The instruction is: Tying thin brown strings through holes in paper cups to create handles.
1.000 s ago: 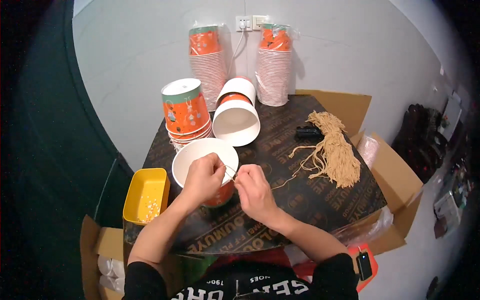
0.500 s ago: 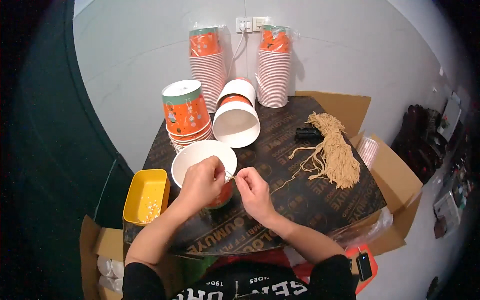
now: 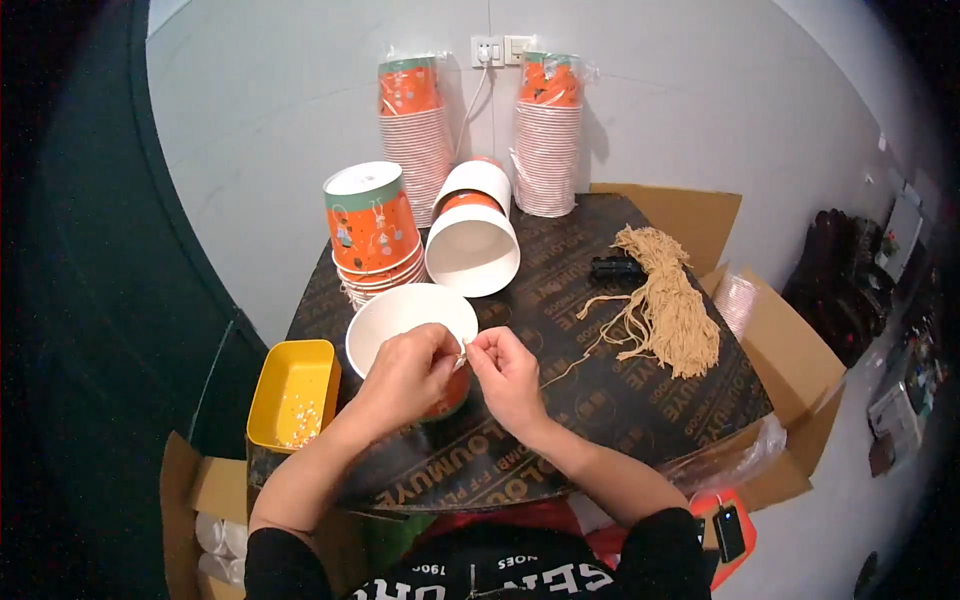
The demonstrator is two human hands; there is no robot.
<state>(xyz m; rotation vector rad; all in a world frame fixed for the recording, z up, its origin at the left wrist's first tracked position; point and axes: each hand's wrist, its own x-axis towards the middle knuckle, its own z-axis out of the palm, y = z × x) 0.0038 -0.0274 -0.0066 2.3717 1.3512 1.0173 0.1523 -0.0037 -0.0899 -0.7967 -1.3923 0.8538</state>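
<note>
Just in front of a large white-lined paper cup (image 3: 400, 312), both hands meet with their fingertips close together. My left hand (image 3: 408, 372) is closed in a pinch over the cup's near right rim, on a thin pale string (image 3: 461, 356). My right hand (image 3: 508, 375) pinches the same string beside it; the fingers hide most of it. A strand of tan string (image 3: 572, 370) trails from behind the right hand toward a thick tan bundle of cut strings (image 3: 665, 310) on the right of the table. The cup's orange outside shows below the hands.
Behind stand a stack of upturned orange cups (image 3: 372, 225), cups lying on their side (image 3: 473, 250) and two tall wrapped stacks (image 3: 415, 140). A yellow tray (image 3: 262, 400) with small white and orange bits sits left. A black object (image 3: 617, 268) lies beside the bundle; cardboard boxes (image 3: 790, 350) flank the table.
The fingertips of both hands have drawn closer together and shifted slightly, with the string still between them. The cup has moved a little to the right.
</note>
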